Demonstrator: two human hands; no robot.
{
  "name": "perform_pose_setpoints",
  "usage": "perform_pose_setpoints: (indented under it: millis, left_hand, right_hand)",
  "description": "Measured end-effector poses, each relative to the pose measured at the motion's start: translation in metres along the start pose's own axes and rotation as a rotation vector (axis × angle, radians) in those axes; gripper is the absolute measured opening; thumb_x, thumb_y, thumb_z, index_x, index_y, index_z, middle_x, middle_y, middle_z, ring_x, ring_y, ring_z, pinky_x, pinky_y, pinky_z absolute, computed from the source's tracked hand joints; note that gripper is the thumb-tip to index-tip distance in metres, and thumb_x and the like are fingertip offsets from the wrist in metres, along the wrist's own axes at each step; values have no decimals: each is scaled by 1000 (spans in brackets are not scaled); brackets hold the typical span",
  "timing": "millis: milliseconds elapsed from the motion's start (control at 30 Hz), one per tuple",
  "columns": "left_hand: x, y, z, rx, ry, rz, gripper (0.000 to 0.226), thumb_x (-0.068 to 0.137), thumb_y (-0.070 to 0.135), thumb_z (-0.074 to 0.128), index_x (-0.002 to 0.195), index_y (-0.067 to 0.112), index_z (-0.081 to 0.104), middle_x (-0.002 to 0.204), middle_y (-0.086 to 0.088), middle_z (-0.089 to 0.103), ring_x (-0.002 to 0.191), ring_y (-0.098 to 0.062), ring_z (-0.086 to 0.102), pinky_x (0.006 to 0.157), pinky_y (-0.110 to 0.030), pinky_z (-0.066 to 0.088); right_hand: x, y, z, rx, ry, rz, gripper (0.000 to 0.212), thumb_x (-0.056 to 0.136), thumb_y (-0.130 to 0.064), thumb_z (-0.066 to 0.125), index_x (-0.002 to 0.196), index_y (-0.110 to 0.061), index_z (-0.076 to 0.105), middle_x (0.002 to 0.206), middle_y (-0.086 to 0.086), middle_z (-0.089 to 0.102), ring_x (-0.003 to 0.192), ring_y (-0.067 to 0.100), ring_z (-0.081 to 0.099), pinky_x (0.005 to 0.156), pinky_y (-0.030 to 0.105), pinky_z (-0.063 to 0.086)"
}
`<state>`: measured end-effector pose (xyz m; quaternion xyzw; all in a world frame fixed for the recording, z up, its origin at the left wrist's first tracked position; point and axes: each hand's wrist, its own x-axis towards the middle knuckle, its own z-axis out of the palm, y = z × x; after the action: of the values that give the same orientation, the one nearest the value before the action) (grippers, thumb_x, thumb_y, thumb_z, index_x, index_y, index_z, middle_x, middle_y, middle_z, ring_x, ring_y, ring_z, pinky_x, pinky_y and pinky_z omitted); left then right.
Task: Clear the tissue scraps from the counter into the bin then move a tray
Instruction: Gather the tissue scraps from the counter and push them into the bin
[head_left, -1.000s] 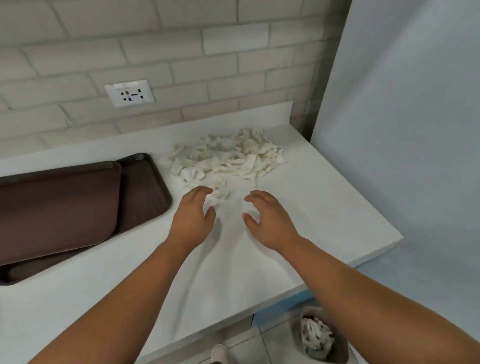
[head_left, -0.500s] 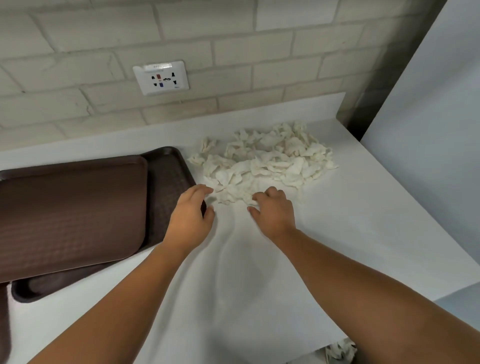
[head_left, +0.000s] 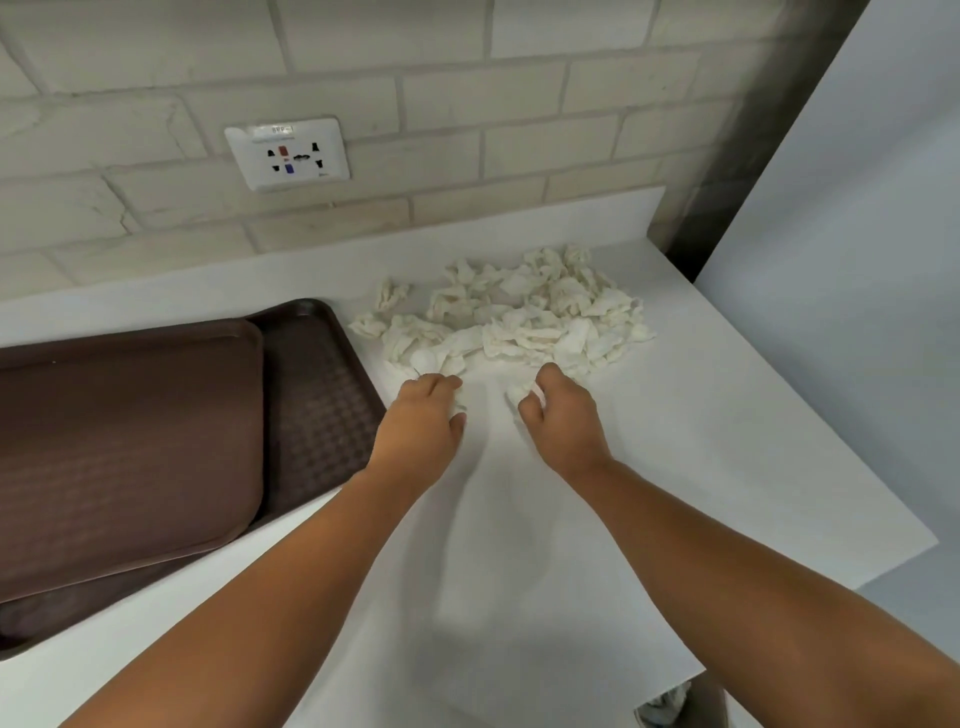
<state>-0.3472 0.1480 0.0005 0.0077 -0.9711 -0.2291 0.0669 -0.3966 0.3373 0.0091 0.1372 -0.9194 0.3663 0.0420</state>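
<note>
Over the white tabletop (head_left: 727, 441), the left hand (head_left: 421, 415) and the right hand (head_left: 563, 415) are each curling their fingers around bits at the near edge of the tissue scraps (head_left: 519, 322), which are lying heaped at 12 o'clock from them, with the stacked brown trays (head_left: 130, 441) sitting at 9 o'clock.

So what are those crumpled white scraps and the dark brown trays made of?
The crumpled white scraps look like soft tissue paper: matte, wrinkled, torn-edged. The dark brown rectangular trays seem moulded plastic, semi-matte, with an embossed grid texture and rounded raised rims.
</note>
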Motion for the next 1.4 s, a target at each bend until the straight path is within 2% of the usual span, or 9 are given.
perform_pose_setpoints:
  millis: [200,267,400,500,567,700,1067,1267,1400]
  left_hand:
    - [9,11,24,121,-88,22,52,97,29,52,145,14,41,134,-7,52,114,-30,46,99,-40,43]
    - [6,16,30,95,-68,58,46,96,23,54,140,14,47,124,-8,56,106,-29,48,90,-38,45]
    - [-1,21,43,50,-44,145,19,91,6,59,106,13,68,99,-7,60,84,-28,58,65,-36,48]
    - [-4,37,43,-82,-97,136,17,96,5,53,99,13,68,93,-3,63,82,-24,62,70,-30,44]
    - [-8,58,38,-199,-166,66,20,103,18,47,98,13,66,94,0,68,84,-18,63,77,-28,45]
    - [-26,112,33,-248,-181,15,59,102,55,31,64,11,43,57,2,50,55,-16,47,58,-31,37]
    - [-102,259,67,-420,-155,136,59,101,50,46,54,16,34,47,4,35,48,-14,35,54,-31,35]
    - [-144,312,97,-462,-174,150,59,102,45,45,53,18,29,46,7,31,46,-11,28,51,-29,29]
    - [-166,334,131,-471,-233,126,58,103,44,45,54,15,32,45,6,34,45,-11,31,49,-30,29]
  right_hand:
    - [-9,13,-23,40,16,97,20,102,-26,41,118,-18,49,69,-5,55,64,13,55,58,24,38]
    - [-14,19,-31,23,33,67,21,100,-33,50,106,-15,60,81,-3,63,77,17,60,69,29,45]
    - [-28,34,-50,21,-7,108,27,85,-38,71,79,-17,55,66,-9,53,63,9,51,58,25,40]
    - [-42,42,-67,27,0,137,25,86,-30,71,76,-16,53,66,-6,54,63,12,52,60,27,41]
    - [-54,50,-80,48,24,167,21,90,-27,67,79,-13,55,73,2,61,69,21,61,65,35,53]
    - [-85,64,-112,105,52,269,20,94,-32,60,83,-18,52,73,14,62,64,32,65,59,48,58]
    - [-203,102,-222,120,233,310,33,85,-47,70,76,-17,60,63,-6,57,57,6,54,53,15,39]
    - [-264,146,-245,121,140,382,26,78,-9,71,82,-14,46,69,-5,45,61,12,42,56,27,38]
    - [-300,184,-244,158,125,503,12,85,-2,61,86,-2,49,84,15,56,77,34,60,68,41,52]
